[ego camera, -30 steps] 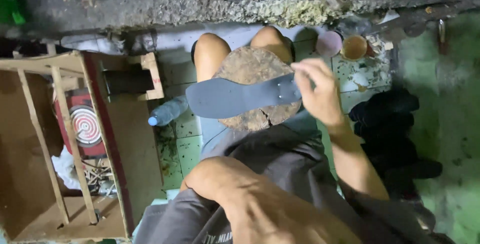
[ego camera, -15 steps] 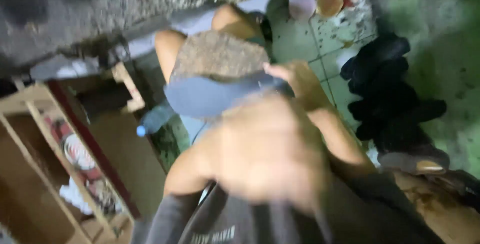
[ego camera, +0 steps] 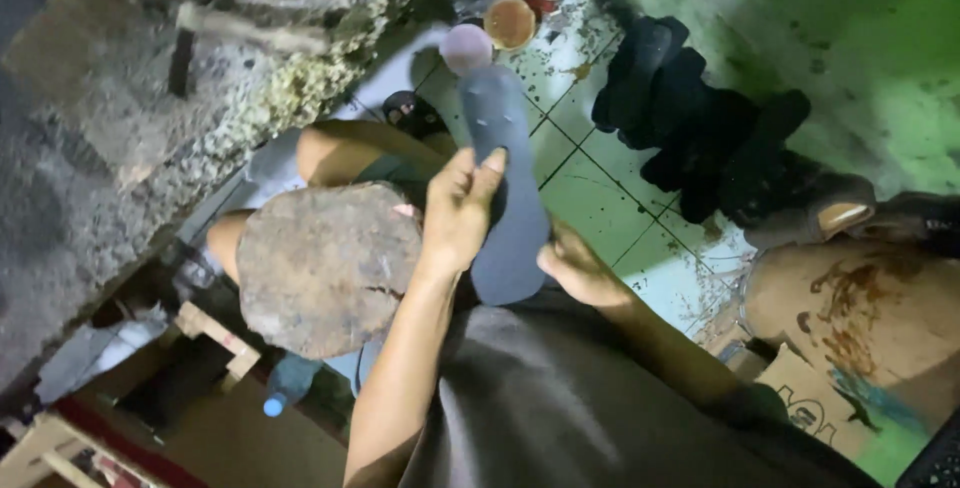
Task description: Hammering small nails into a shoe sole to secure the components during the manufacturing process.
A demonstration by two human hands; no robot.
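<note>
Surroundings: a round, flat stone slab (ego camera: 328,266) rests on the person's lap, just left of the held work. On the tiled floor (ego camera: 600,203) beyond the knees stand a pale pink cup (ego camera: 466,47) and an orange-brown bowl (ego camera: 510,20), near the far end of the work. A pile of dark soles (ego camera: 700,128) lies to the right, well apart from both hands. A rough concrete ledge (ego camera: 150,108) runs along the left. A blue-capped bottle (ego camera: 288,384) lies low on the floor beside a wooden frame (ego camera: 205,333).

Work piece: a grey shoe sole (ego camera: 505,183) is held above the lap, between the knees and the body. Its long axis runs away from the person; the narrower end points toward the pink cup, the broader end toward the body.

Hands: the left hand (ego camera: 458,213) grasps the sole's left edge at mid-length, fingers curled over it. The right hand (ego camera: 578,270) appears to grip the near end from the right, though blur obscures the fingers.
</note>
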